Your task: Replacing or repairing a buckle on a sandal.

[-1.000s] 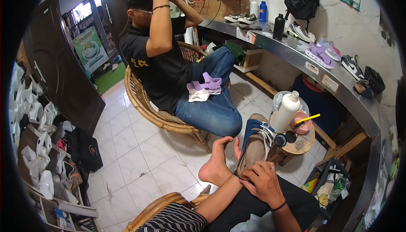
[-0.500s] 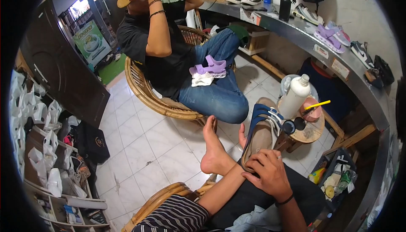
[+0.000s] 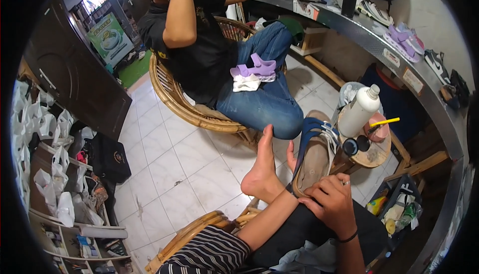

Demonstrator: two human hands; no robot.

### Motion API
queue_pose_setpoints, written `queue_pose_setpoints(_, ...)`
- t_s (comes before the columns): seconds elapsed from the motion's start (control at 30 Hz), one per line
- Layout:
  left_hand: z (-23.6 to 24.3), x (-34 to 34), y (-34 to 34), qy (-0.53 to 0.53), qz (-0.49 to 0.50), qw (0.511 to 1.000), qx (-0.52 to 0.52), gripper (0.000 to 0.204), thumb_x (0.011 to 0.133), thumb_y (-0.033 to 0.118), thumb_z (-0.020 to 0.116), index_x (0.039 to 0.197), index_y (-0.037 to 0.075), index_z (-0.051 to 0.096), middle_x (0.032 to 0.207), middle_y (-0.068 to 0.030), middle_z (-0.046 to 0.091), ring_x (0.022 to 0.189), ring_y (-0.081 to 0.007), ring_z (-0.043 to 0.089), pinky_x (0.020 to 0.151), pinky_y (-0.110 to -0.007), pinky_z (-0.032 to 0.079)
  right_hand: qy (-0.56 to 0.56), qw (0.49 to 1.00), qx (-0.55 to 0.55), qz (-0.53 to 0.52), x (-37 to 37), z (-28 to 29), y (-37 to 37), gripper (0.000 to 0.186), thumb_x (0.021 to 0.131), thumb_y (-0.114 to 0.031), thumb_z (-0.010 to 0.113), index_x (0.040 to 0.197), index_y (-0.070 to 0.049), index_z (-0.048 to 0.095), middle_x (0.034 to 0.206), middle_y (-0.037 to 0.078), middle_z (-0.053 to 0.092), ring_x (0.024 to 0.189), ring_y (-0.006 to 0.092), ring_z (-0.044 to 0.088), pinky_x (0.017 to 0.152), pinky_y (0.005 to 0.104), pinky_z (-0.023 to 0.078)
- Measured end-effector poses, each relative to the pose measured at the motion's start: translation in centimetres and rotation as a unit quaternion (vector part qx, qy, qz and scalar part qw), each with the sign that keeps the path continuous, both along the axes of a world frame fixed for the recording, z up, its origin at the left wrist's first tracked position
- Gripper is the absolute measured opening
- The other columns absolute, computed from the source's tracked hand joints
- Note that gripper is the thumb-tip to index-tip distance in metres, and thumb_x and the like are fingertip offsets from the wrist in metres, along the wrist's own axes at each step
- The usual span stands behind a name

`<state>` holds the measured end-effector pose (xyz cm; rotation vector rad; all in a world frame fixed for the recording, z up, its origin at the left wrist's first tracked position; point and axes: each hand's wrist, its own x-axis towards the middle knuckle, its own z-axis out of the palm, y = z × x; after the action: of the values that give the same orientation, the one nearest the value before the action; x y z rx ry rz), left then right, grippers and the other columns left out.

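Note:
My right hand [image 3: 329, 199] has curled fingers on the heel end of a sandal [image 3: 313, 161] with a tan footbed and blue and white straps. My left hand [image 3: 291, 156] is mostly hidden behind the sandal, gripping it, with a digit showing upright at its left side. My left forearm, in a striped sleeve [image 3: 204, 251], crosses near a bare foot [image 3: 259, 174]. Beside the sandal, a white bottle [image 3: 357, 114], two dark round containers [image 3: 352, 146] and a pink bowl [image 3: 378, 132] with a yellow-handled tool stand on a small wooden stool [image 3: 374, 159].
A co-worker [image 3: 189, 74] sits in a rattan chair [image 3: 179, 114], arms raised, a lilac sandal [image 3: 254, 69] on their lap. A metal counter [image 3: 449, 127] holds shoes and bottles. Shelves of white bags [image 3: 62, 169] line the left; a grid bin [image 3: 394, 199] is at right.
The view has shifted, placing the co-worker higher in frame, their raised hands now cut off at the top. My hands and the sandal appear slightly further right, with the same grip.

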<state>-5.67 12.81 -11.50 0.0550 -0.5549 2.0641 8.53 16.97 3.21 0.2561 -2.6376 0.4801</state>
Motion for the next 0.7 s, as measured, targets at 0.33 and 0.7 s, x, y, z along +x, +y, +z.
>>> queue_pose_setpoints(0.33, -1.1, -1.0, -0.8, -0.016, 0.053, 0.998, -0.042, 0.077, 0.089, 0.066, 0.058, 0.129, 0.001, 0.064, 0.124, -0.0171, 0.070, 0.110, -0.0321, 0.069, 0.099, -0.044, 0.055, -0.025, 0.997, -0.062, 0.033, -0.8, -0.2, -0.9, 0.022, 0.081, -0.025, 0.080, 0.099, -0.013, 0.076, 0.090, 0.002, 0.061, 0.093, 0.0230, 0.060, 0.086, 0.0392, 0.040)
queue_pose_setpoints(0.7, 3.3, 1.0, -0.4, -0.002, 0.180, 0.930, -0.320, 0.071, 0.090, 0.064, 0.059, 0.121, 0.001, 0.068, 0.117, -0.0163, 0.071, 0.103, -0.0299, 0.069, 0.098, -0.043, 0.055, 0.004, 0.998, -0.064, 0.003, 0.0, -0.6, -0.6, 0.018, 0.077, -0.020, 0.083, 0.091, -0.011, 0.076, 0.090, 0.003, 0.062, 0.095, 0.0247, 0.060, 0.087, 0.0412, 0.041)
